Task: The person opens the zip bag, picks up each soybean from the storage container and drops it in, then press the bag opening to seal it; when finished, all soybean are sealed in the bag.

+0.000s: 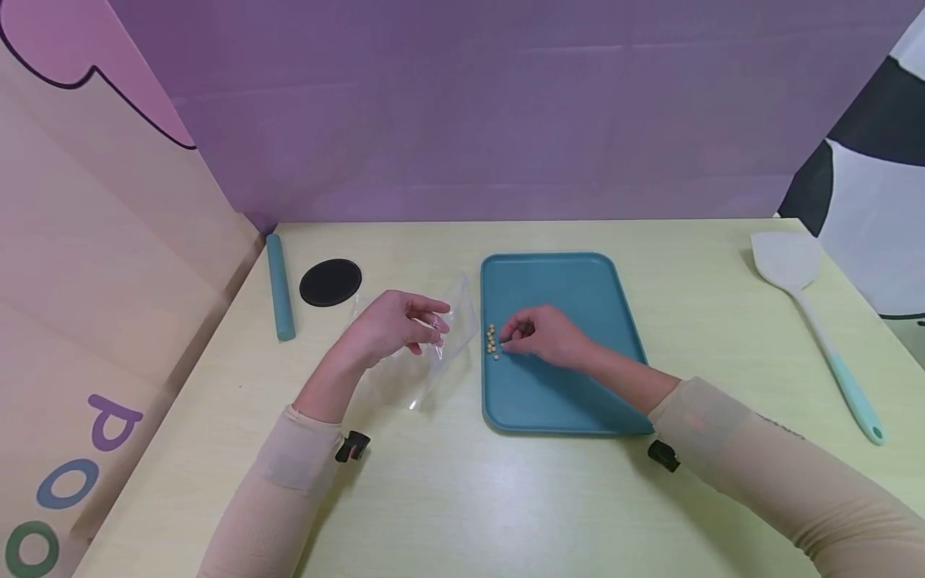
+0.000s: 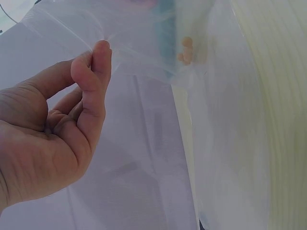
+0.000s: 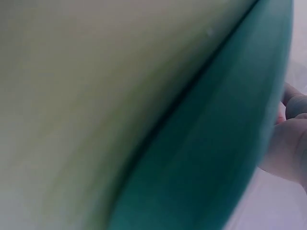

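My left hand (image 1: 401,325) pinches the edge of a clear plastic bag (image 1: 462,321) between thumb and fingertips, just left of the tray. A few tan beans (image 2: 186,50) show through the bag film in the left wrist view. Small round tan beans (image 1: 491,341) lie in a cluster along the left side of a blue rectangular tray (image 1: 556,277). Over the tray, my right hand (image 1: 545,335) has its thumb and bent fingers right beside that cluster; I cannot tell whether a bean is between them. The right wrist view mostly shows the tray edge, with part of the hand (image 3: 288,139) at the right.
A black round disc (image 1: 330,282) and a blue rod (image 1: 280,289) lie at the back left of the table. On the right side is a spatula (image 1: 812,313) with a white blade and mint handle. A purple wall (image 1: 506,120) stands behind the table.
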`<state>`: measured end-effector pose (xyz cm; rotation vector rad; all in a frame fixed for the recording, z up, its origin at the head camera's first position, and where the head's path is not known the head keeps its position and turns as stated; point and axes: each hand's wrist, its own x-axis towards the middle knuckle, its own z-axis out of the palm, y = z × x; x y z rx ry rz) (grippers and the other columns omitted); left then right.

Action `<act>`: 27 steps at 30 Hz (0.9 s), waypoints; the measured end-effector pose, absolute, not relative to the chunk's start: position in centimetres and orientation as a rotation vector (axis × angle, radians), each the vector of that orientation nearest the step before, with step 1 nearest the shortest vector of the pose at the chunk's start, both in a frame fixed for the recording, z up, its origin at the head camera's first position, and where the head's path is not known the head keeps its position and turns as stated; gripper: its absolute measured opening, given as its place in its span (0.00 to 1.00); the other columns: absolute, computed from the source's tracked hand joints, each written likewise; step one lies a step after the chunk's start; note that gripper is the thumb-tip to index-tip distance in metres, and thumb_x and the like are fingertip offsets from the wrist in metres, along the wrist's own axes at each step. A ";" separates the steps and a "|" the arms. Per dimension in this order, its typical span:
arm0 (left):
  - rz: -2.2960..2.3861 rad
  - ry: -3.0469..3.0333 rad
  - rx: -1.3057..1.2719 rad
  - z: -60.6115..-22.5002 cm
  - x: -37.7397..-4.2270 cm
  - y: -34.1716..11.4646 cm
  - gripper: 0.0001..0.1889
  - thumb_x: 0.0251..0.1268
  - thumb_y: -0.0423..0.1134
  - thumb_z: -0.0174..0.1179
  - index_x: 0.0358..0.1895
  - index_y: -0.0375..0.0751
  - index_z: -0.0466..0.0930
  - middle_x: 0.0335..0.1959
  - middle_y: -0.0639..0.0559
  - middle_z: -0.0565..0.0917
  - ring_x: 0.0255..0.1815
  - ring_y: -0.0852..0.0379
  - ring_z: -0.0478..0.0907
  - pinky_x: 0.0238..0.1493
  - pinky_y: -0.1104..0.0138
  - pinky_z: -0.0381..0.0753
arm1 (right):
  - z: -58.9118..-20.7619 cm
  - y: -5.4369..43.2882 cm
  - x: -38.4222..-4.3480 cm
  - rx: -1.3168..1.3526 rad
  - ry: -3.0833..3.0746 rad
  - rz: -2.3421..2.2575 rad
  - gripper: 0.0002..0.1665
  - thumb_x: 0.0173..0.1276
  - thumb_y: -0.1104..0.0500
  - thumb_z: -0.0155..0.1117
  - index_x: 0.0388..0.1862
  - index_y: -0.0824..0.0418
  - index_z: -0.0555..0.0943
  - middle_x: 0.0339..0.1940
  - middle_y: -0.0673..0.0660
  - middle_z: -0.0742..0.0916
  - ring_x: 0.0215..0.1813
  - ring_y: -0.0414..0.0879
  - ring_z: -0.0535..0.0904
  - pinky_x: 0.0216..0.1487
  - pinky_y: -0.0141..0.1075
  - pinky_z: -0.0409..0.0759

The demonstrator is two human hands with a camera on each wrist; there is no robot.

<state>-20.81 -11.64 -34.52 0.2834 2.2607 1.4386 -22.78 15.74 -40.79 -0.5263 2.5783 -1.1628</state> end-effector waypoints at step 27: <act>1.427 2.269 0.275 -34.6 -20.8 -11.5 0.24 0.66 0.26 0.63 0.66 0.35 0.77 0.52 0.37 0.85 0.50 0.39 0.83 0.39 0.64 0.83 | -41.2 15.6 -22.6 -0.618 2.639 -1.079 0.02 0.66 0.64 0.71 0.35 0.63 0.87 0.26 0.49 0.85 0.32 0.43 0.75 0.37 0.36 0.74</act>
